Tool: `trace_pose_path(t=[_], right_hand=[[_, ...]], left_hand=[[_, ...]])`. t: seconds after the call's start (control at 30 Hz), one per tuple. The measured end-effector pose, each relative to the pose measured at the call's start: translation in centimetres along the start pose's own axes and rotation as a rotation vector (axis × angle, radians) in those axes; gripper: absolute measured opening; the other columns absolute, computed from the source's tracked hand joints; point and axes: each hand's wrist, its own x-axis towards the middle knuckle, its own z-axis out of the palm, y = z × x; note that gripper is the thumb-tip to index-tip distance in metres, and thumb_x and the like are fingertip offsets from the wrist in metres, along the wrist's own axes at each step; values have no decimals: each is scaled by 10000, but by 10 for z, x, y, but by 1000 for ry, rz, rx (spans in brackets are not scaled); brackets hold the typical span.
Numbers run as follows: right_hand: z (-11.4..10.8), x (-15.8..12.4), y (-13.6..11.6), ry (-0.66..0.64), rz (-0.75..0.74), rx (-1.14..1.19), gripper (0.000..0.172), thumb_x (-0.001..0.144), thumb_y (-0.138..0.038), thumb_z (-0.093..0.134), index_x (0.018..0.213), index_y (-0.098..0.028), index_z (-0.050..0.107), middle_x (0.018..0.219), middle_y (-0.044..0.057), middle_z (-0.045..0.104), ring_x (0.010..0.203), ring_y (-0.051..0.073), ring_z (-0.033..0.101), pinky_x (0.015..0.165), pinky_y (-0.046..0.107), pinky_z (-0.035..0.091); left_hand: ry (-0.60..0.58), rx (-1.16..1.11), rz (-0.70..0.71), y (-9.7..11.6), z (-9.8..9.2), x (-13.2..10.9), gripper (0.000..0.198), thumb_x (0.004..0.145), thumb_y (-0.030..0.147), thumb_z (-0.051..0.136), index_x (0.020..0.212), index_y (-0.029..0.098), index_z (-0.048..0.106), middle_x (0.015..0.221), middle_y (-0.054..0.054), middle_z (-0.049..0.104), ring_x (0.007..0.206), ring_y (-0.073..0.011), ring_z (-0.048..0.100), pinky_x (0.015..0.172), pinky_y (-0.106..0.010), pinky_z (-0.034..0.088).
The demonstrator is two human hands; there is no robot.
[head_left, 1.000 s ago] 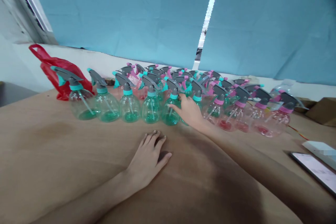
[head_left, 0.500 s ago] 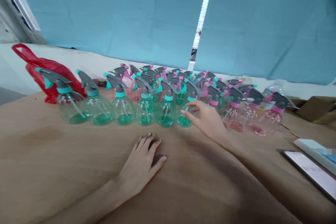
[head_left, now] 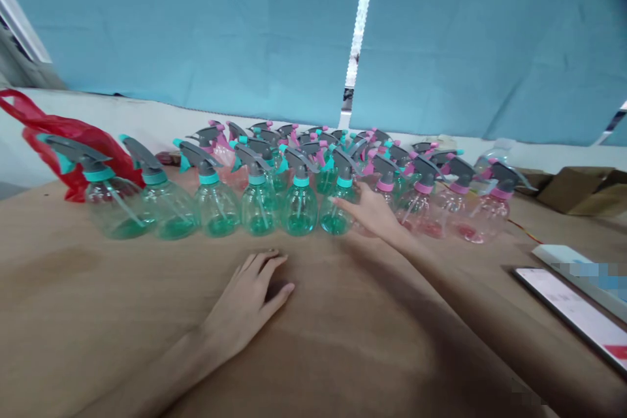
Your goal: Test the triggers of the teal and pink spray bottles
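My left hand (head_left: 247,300) lies palm down on the wooden table (head_left: 161,313), fingers spread, holding nothing. My right hand (head_left: 369,209) is at the row of spray bottles. Its thumb stretches left across the front of a clear green spray bottle (head_left: 334,223) with a teal collar. The other fingers are apart from the thumb, near a spray bottle with a pink collar (head_left: 385,187), and partly hidden. I cannot tell whether the hand touches either bottle. Left of it, several green spray bottles (head_left: 300,212) stand upright, each with a little green at the bottom.
Pink spray bottles (head_left: 477,219) continue the row on the right, with several more bottles behind. A red plastic bag (head_left: 112,147) lies at the far left. On the right are a phone (head_left: 563,307), a white box (head_left: 563,255) and brown cardboard (head_left: 578,189). Blue cloth (head_left: 220,32) hangs behind.
The view has shifted, so everything appears a little further left. My right hand's fingers have moved right, towards the pink-collared bottle, while the thumb stays before the green one. The left hand rests as before.
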Motion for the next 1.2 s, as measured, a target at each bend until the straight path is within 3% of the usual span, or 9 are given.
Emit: trace_pose_path(t=[0.17, 0.3, 0.47, 0.63, 0.8, 0.97, 1.2], right_hand=[[4, 4, -1, -30, -16, -19, 668, 786, -648, 488, 1158, -95, 536, 798, 146, 692, 783, 346, 665, 595, 409, 484], [-5, -10, -4, -40, -27, -54, 666, 778, -679, 471, 1115, -107, 534, 777, 138, 674, 748, 356, 654, 560, 412, 465], [-26, -51, -14, -70, -75, -60, 648, 738, -732, 475, 1062, -176, 549, 862, 123, 681, 747, 322, 655, 553, 385, 461], [-54, -102, -26, -154, -133, -54, 667, 678, -778, 499, 1014, -211, 595, 735, 57, 675, 686, 292, 646, 547, 386, 456], [-86, -133, -26, -177, -293, 93, 563, 680, -672, 617, 1090, -286, 599, 951, 26, 692, 846, 260, 649, 703, 391, 487], [-113, -137, -15, -200, -320, 233, 388, 702, -579, 670, 960, -290, 647, 926, 28, 699, 836, 236, 646, 672, 335, 506], [-114, -130, 8, -247, -189, 588, 438, 749, -457, 665, 1132, -268, 568, 1001, 20, 675, 887, 208, 644, 725, 325, 532]], left_hand=[[4, -59, 6, 4, -3, 0, 321, 918, 390, 465, 1179, 215, 527, 1202, -70, 562, 1135, -258, 517, 980, -444, 406], [22, -100, 13, 7, -8, 0, 296, 930, 385, 444, 1175, 237, 519, 1204, -51, 558, 1140, -242, 516, 984, -422, 403], [11, -158, -25, 25, -11, -2, 366, 903, 429, 489, 1230, 267, 476, 1221, -42, 553, 1121, -252, 543, 947, -425, 440], [-9, -202, 18, 58, -4, -8, 728, 806, 510, 611, 1395, 257, 266, 1390, -102, 438, 1260, -304, 433, 1003, -478, 394], [-54, -265, 147, 84, 0, -11, 775, 769, 528, 659, 1389, 269, 272, 1380, -110, 456, 1274, -323, 410, 1003, -525, 378], [-112, -335, 167, 101, 3, -10, 774, 748, 476, 695, 1381, 280, 296, 1374, -107, 471, 1253, -326, 444, 993, -537, 387], [-179, -360, 190, 130, 20, 6, 744, 712, 486, 718, 1321, 233, 373, 1343, -111, 500, 1250, -315, 448, 1003, -505, 399]])
